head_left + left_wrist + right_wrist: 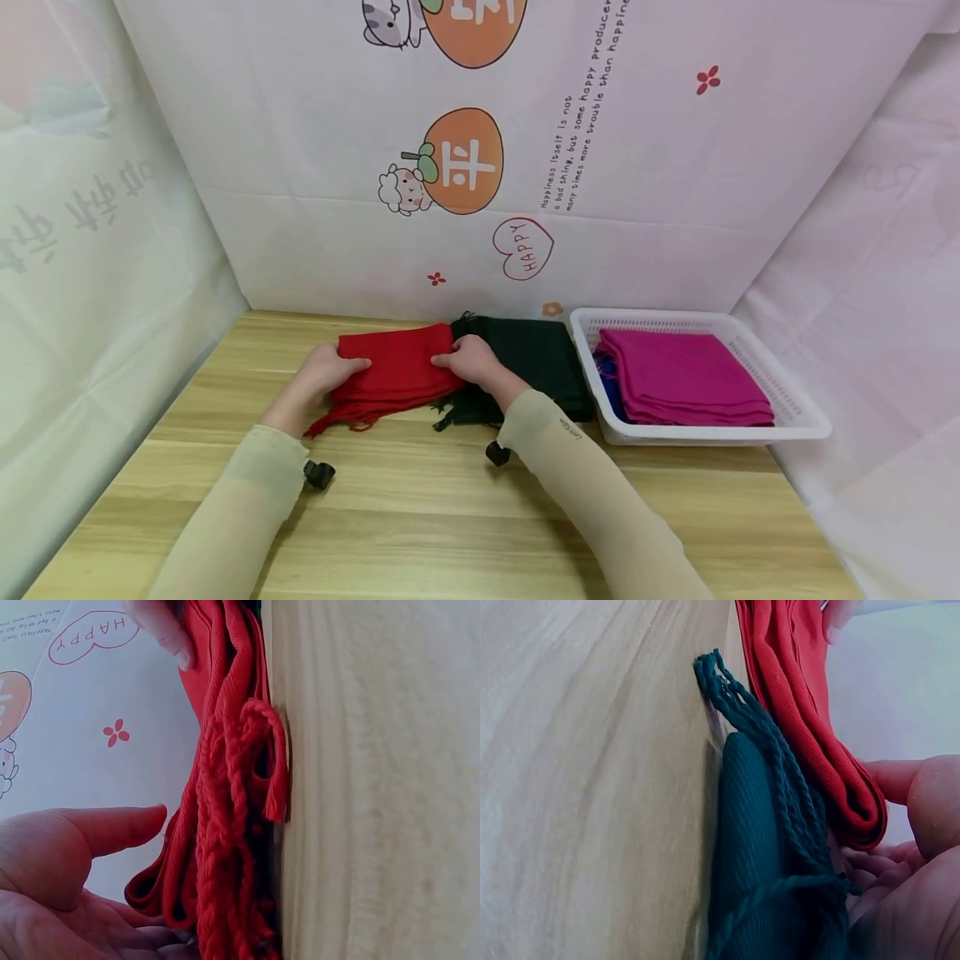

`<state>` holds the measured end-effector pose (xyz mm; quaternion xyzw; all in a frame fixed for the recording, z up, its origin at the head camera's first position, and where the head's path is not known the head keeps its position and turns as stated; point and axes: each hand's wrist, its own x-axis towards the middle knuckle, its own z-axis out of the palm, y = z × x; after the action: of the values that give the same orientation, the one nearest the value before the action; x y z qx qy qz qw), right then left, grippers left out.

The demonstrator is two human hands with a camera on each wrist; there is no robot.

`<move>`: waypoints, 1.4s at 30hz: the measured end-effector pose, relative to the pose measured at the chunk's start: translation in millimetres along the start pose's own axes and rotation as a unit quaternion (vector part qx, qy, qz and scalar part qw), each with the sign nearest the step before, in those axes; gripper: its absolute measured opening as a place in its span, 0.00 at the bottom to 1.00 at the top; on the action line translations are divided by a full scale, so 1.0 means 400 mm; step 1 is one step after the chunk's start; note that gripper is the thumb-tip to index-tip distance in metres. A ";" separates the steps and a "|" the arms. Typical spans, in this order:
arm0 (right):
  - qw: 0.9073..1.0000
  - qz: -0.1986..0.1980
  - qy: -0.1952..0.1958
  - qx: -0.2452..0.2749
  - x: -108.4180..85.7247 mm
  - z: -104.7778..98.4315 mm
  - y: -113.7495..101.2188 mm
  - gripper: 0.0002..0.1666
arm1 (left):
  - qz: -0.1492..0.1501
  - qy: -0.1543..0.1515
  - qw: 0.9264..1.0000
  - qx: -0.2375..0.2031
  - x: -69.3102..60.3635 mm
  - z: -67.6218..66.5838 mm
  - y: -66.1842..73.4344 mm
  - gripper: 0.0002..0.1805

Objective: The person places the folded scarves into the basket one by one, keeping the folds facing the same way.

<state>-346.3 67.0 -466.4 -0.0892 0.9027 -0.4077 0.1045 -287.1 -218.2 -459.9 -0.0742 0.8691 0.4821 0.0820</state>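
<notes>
Two folded cloths crowd together in my feed, and my biggest worry is drag: the red cloth (pixel 401 362) overlaps the left edge of the dark green cloth (pixel 542 354), so sliding it could pull that along. Less seriously, layers could slip if the pinch misses the lower folds; the fingers underneath are partly hidden, so I can't be sure. Least, green strands (pixel 776 746) could snag. The red cloth spans both hands, left hand (pixel 326 367) pinching its left end, right hand (pixel 476 360) its right.
</notes>
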 end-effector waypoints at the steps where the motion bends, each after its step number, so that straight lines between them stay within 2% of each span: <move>1: 1.000 0.002 -0.001 0.008 0.000 0.001 0.000 0.19 | 0.001 0.002 1.000 -0.004 0.000 0.000 0.000 0.29; 6: 0.999 0.022 -0.006 0.044 -0.002 0.006 0.003 0.21 | 0.007 0.012 1.000 -0.012 0.001 0.003 -0.004 0.27; 8: 0.998 0.030 -0.006 0.051 -0.002 0.007 0.004 0.24 | 0.008 0.014 1.000 -0.014 0.001 0.004 -0.005 0.27; 11: 0.998 0.032 -0.012 0.056 0.001 0.008 0.008 0.23 | 0.005 0.015 1.000 -0.022 0.003 0.003 -0.009 0.28; 18: 0.997 0.027 -0.026 0.060 0.003 0.004 0.018 0.19 | -0.004 0.006 1.000 -0.021 0.010 0.004 -0.018 0.39; 23: 0.997 0.031 -0.029 0.060 0.000 0.007 0.017 0.20 | -0.004 0.001 1.000 -0.021 0.011 0.003 -0.022 0.40; 34: 0.997 0.041 -0.006 0.063 -0.008 0.024 0.008 0.21 | -0.005 -0.005 1.000 -0.029 0.005 0.000 -0.026 0.46; 42: 0.998 0.042 0.010 0.048 -0.019 0.031 -0.002 0.16 | 0.002 -0.003 0.999 -0.034 0.007 0.007 -0.031 0.42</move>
<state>-335.6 59.7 -472.9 -0.0423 0.8861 -0.4466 0.1167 -287.2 -222.5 -472.3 -0.0736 0.8521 0.5118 0.0810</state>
